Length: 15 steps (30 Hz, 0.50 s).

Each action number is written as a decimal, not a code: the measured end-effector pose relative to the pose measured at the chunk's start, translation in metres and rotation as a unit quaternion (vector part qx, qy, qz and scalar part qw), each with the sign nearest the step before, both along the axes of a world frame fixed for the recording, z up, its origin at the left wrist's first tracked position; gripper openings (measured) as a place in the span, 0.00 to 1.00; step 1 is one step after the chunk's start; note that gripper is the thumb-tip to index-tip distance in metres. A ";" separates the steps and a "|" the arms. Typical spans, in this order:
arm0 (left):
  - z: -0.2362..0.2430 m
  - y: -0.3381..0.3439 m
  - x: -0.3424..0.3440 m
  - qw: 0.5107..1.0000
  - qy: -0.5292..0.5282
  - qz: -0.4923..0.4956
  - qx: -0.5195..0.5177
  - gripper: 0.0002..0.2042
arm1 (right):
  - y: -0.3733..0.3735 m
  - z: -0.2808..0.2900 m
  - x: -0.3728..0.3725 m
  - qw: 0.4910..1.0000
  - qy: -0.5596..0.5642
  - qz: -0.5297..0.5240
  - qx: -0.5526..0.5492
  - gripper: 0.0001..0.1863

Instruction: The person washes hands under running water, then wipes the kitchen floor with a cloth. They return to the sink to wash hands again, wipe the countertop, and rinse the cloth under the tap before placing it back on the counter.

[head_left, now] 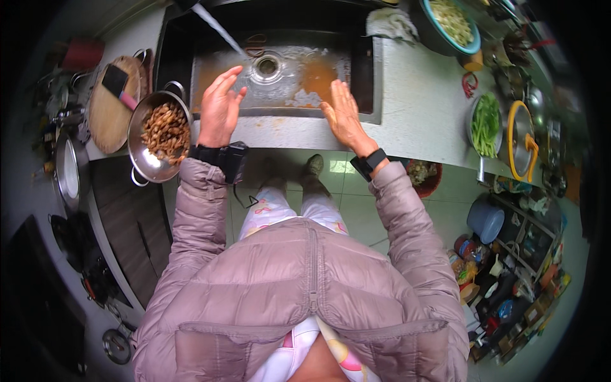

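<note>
Over the near left part of the sink [377, 95] my left hand [219, 105] is raised, empty, fingers apart. My right hand [344, 116] is held above the sink's near right edge, fingers stretched out and nothing in it. Water [219, 28] streams from a tap at the top left toward the drain [267, 65]. Brownish water covers parts of the sink bottom. Close by my left hand, a steel two-handled pot [141, 155] holds brown chopped pieces [164, 132], perhaps meat.
Left of the pot, a cleaver [118, 84] lies on a round wooden board [102, 118]. On the right counter are a white cloth [391, 24], a teal bowl [472, 46] of pale cut food, a pan of green vegetables [485, 124] and an orange-rimmed glass lid [522, 140]. A red basket [429, 181] stands below.
</note>
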<state>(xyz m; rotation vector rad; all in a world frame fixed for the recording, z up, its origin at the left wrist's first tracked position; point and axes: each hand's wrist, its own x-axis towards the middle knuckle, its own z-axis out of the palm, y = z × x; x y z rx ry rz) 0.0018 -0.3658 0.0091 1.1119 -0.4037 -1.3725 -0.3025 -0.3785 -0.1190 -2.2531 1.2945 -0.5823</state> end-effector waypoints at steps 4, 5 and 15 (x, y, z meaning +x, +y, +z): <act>-0.002 0.001 0.022 1.000 0.018 -0.006 -0.001 0.11 | 0.011 0.012 -0.005 0.953 0.027 -0.300 -0.024 0.37; -0.002 0.002 0.026 1.000 0.026 -0.008 -0.001 0.11 | 0.014 0.013 -0.003 0.944 0.099 -0.313 -0.035 0.38; 0.015 0.009 0.050 0.999 0.027 -0.024 -0.028 0.11 | 0.080 0.048 0.197 0.985 0.059 0.163 -0.015 0.41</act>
